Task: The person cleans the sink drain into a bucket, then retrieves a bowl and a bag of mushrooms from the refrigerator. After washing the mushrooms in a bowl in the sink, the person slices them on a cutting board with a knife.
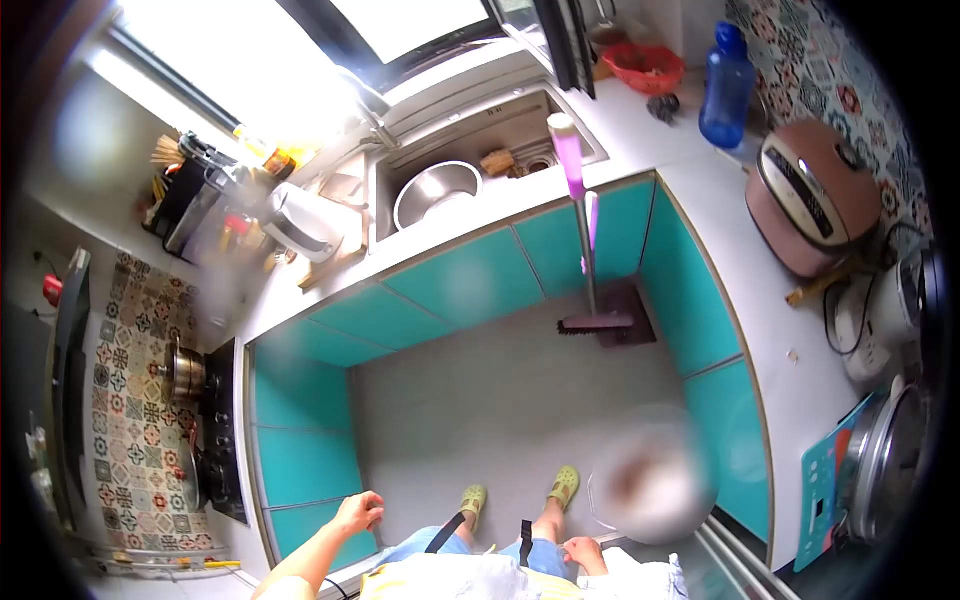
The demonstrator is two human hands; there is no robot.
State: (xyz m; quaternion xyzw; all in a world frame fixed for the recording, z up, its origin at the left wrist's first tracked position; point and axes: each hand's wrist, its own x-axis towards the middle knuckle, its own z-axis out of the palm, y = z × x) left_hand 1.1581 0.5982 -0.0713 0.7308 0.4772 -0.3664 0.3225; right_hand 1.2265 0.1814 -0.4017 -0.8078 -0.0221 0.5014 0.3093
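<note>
Stands in green clogs (pixel 565 484) on grey floor (pixel 450 400). Holds half-curled left hand (pixel 359 512) near teal left-side cabinet (pixel 308 468); cannot tell that grip for wide or narrow. Has right hand (pixel 586 553) near blurred pale container (pixel 665 490) before right-side cabinet (pixel 732 425); cannot tell this grip either. Faces purple broom (pixel 597 323) with dustpan (pixel 635 312) beyond.

Teal cabinet doors (pixel 305 465), white desk (pixel 690 155), grey floor (pixel 460 390), wall tiles (pixel 150 400) patterned in red, green, cream and grey, dusty pink rice cooker (pixel 815 200), blue bottle (pixel 727 95), red basket (pixel 643 68), lilac and grey broom (pixel 574 180) with a white tip, yellow-green clogs (pixel 565 487), light blue shorts (pixel 418 553)
</note>
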